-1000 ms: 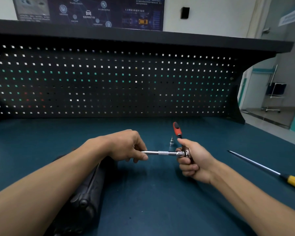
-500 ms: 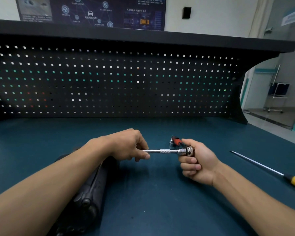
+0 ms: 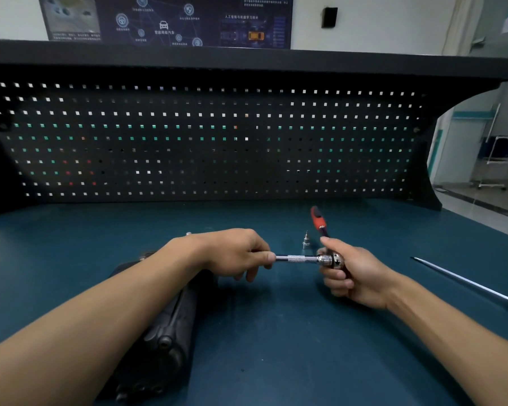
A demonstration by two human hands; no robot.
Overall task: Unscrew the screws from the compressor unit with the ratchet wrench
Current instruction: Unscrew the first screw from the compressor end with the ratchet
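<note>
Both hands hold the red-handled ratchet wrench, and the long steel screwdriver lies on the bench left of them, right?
Wrong side: the head view shows the long steel screwdriver lying right of the left hand and right hand, which do hold the red-handled ratchet wrench.

compressor unit [image 3: 173, 323] half hidden under the left forearm [image 3: 100, 317], screwdriver [image 3: 464, 280] handle cut by right edge, ratchet wrench [image 3: 317, 221] handle blurred

We see bare tabletop [image 3: 276, 332] at near centre; the compressor unit [image 3: 165, 341] blocks the left, a screwdriver [image 3: 464, 280] lies across the right, a small upright bit [image 3: 306, 243] stands farther back.
</note>
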